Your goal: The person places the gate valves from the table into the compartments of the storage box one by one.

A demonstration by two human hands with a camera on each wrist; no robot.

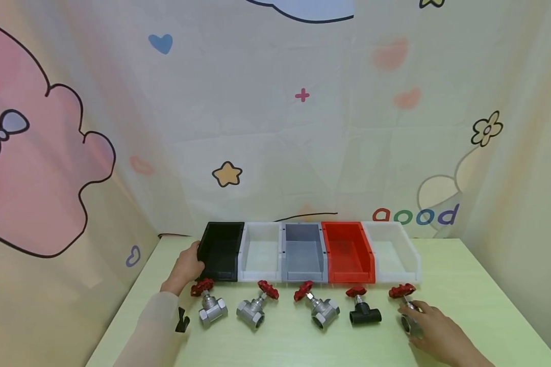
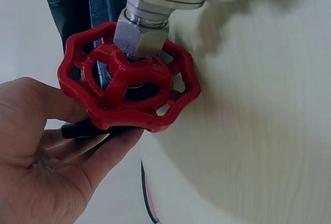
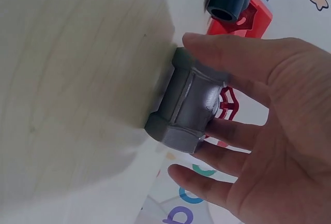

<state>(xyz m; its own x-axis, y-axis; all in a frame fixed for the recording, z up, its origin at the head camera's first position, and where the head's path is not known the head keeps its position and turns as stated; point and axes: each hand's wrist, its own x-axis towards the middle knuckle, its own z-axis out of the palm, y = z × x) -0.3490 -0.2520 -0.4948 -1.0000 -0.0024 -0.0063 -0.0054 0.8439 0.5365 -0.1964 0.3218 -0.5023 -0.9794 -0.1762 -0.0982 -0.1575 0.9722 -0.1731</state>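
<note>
My left hand [image 1: 185,267] grips the left wall of the black bin [image 1: 220,252]; in the left wrist view the thumb and fingers lie on either side of its dark edge. Close by stands a silver valve with a red handwheel [image 2: 129,79], partly covering that hand's fingertips. At the right, my right hand [image 1: 436,329] holds a grey metal valve [image 3: 189,102] with its thumb and fingers around the body. Its red handwheel [image 1: 401,291] points toward the bins. Part of this valve is hidden by the hand.
Right of the black bin stand a white bin [image 1: 261,277], a grey bin [image 1: 304,276], a red bin [image 1: 351,277] and another white bin [image 1: 398,277]. Before them lie two silver valves [image 1: 252,312] [image 1: 323,312] and a black tee valve [image 1: 365,316]. A printed curtain [image 1: 266,127] hangs behind.
</note>
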